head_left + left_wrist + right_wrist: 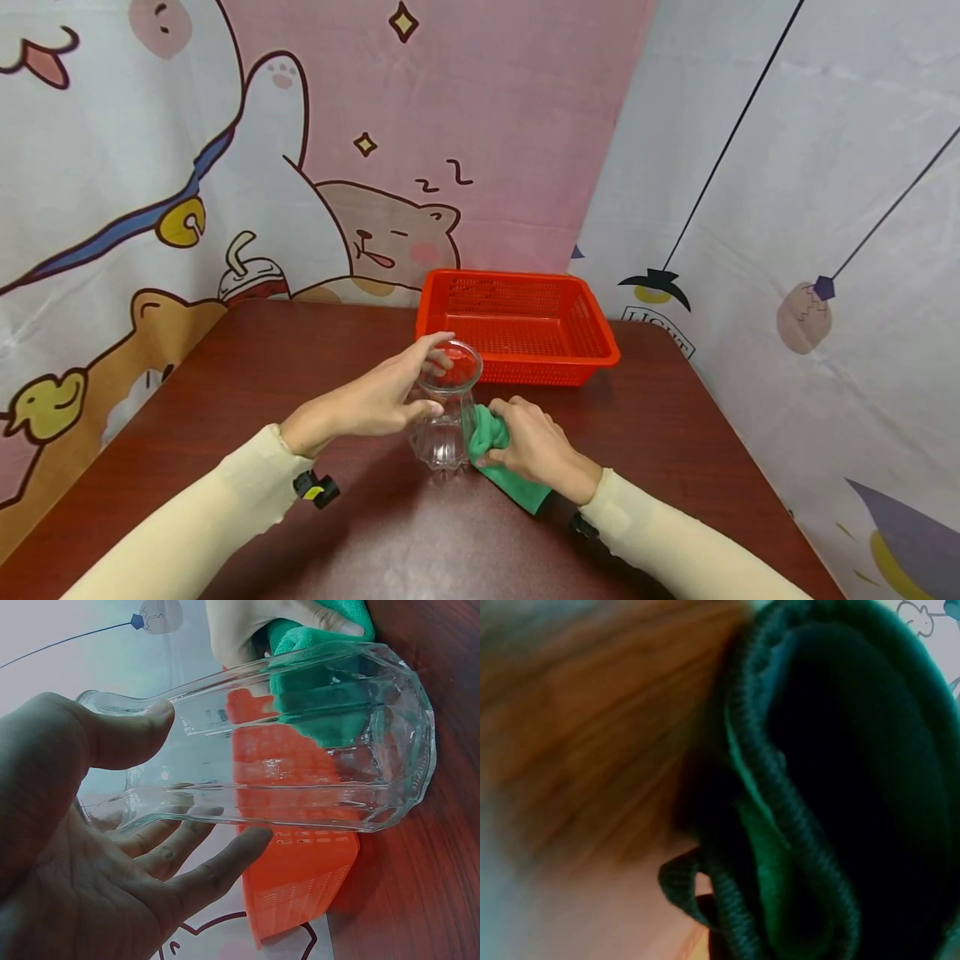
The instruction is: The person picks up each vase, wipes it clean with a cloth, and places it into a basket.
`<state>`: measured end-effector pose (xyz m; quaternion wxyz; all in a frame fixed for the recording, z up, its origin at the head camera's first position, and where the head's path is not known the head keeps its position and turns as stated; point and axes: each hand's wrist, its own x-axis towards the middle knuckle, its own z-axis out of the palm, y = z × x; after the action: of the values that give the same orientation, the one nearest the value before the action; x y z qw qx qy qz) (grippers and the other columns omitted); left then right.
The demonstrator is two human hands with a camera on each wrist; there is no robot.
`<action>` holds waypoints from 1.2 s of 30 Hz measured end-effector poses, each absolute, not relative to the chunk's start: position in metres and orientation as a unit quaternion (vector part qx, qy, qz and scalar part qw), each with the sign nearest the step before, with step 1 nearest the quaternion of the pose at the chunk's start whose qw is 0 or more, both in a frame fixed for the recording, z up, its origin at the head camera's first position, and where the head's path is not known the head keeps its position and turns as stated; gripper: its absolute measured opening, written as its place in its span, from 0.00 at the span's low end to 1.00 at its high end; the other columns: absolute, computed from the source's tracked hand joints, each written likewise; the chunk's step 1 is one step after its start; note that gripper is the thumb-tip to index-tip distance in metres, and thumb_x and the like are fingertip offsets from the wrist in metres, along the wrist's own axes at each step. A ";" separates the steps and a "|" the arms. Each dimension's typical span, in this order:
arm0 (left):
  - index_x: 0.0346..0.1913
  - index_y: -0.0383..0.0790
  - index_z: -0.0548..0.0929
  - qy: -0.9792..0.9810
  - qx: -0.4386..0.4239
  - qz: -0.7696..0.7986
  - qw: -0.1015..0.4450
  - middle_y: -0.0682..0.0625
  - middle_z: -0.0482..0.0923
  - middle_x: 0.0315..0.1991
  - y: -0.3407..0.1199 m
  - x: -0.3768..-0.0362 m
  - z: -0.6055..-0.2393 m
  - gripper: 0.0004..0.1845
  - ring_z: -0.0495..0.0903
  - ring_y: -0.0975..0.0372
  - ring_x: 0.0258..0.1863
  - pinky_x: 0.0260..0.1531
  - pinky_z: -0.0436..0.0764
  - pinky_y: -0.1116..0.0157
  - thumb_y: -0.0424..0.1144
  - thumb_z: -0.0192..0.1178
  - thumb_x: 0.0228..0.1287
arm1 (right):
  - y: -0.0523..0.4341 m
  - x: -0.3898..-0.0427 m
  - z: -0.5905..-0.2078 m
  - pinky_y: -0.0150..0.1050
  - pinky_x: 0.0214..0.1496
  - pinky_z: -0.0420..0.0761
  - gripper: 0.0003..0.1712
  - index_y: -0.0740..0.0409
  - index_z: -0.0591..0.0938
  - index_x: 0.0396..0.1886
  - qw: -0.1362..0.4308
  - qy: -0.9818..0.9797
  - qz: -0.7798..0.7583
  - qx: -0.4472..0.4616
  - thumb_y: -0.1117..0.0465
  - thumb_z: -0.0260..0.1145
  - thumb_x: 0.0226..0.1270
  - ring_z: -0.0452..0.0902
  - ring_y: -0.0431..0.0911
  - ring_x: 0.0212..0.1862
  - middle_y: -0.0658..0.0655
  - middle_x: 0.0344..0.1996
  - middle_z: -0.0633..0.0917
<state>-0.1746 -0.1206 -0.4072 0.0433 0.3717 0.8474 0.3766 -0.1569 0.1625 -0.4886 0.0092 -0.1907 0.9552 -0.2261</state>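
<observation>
A clear ribbed glass vase [442,442] with a flared rim is upright over the table in front of me. My left hand [382,392] is around its neck, thumb on the near side and fingers on the far side. In the left wrist view the glass vase [300,802] spans the picture, and the fingertips show past its edge. A green cloth [525,487] is bunched in my right hand [536,442], which grips it against the vase's right side, low down. Dark green cloth folds [780,802] fill much of the right wrist view, hiding the right fingers.
Behind the vase, a red perforated plastic basket [525,372] stands near the table's back edge. The dark reddish wood table [300,533] carries everything. A cartoon-printed curtain [517,125] hangs along the back and sides.
</observation>
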 end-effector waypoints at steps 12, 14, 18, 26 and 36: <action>0.93 0.39 0.54 0.851 0.369 0.372 0.042 0.38 0.82 0.74 -0.121 -0.174 -0.407 0.53 0.85 0.46 0.73 0.67 0.92 0.45 0.31 0.77 0.77 | 0.161 -0.158 -0.490 0.43 0.33 0.81 0.34 0.48 0.87 0.55 0.021 0.955 -0.232 -0.185 0.48 0.97 0.55 0.80 0.45 0.38 0.53 0.44 0.86; 0.93 0.39 0.54 0.851 0.369 0.372 0.041 0.38 0.82 0.73 -0.121 -0.174 -0.407 0.54 0.85 0.45 0.73 0.67 0.92 0.45 0.31 0.78 0.77 | 0.161 -0.158 -0.490 0.43 0.33 0.80 0.33 0.48 0.87 0.55 0.024 0.954 -0.236 -0.184 0.48 0.97 0.56 0.80 0.45 0.38 0.53 0.44 0.86; 0.93 0.39 0.54 0.848 0.373 0.375 0.042 0.38 0.81 0.73 -0.121 -0.174 -0.407 0.53 0.85 0.42 0.73 0.67 0.92 0.45 0.31 0.78 0.77 | 0.162 -0.160 -0.490 0.41 0.34 0.80 0.33 0.49 0.87 0.54 0.025 0.951 -0.246 -0.187 0.49 0.97 0.55 0.79 0.44 0.38 0.51 0.42 0.85; 0.93 0.38 0.54 0.848 0.376 0.372 0.039 0.35 0.81 0.74 -0.120 -0.174 -0.406 0.53 0.86 0.42 0.73 0.67 0.92 0.47 0.30 0.77 0.77 | 0.165 -0.161 -0.492 0.40 0.40 0.81 0.32 0.50 0.88 0.53 0.014 0.941 -0.269 -0.206 0.51 0.97 0.55 0.80 0.42 0.39 0.48 0.40 0.87; 0.93 0.38 0.54 0.846 0.374 0.377 0.041 0.34 0.82 0.73 -0.120 -0.174 -0.407 0.53 0.86 0.41 0.73 0.66 0.92 0.46 0.30 0.77 0.76 | 0.166 -0.162 -0.494 0.35 0.37 0.78 0.30 0.51 0.89 0.53 0.016 0.928 -0.309 -0.207 0.52 0.97 0.57 0.79 0.40 0.35 0.43 0.35 0.88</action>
<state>-0.1741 -0.1200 -0.4067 0.0407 0.3735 0.8465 0.3773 -0.1615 0.1663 -0.4936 0.0155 -0.2065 0.9281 -0.3095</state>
